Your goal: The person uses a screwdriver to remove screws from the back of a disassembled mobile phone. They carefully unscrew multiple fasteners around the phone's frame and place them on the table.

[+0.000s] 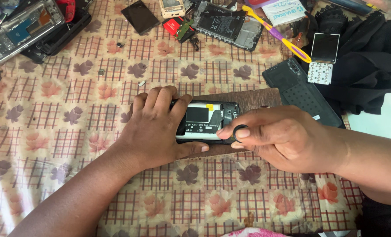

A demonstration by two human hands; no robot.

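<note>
Your left hand clamps down over the opened black smartphone, its back cover off, lying on a brown board. Your right hand pinches a small black ring-topped tool at the phone's right end. A black plastic back cover lies just beyond on the floral checked tablecloth.
</note>
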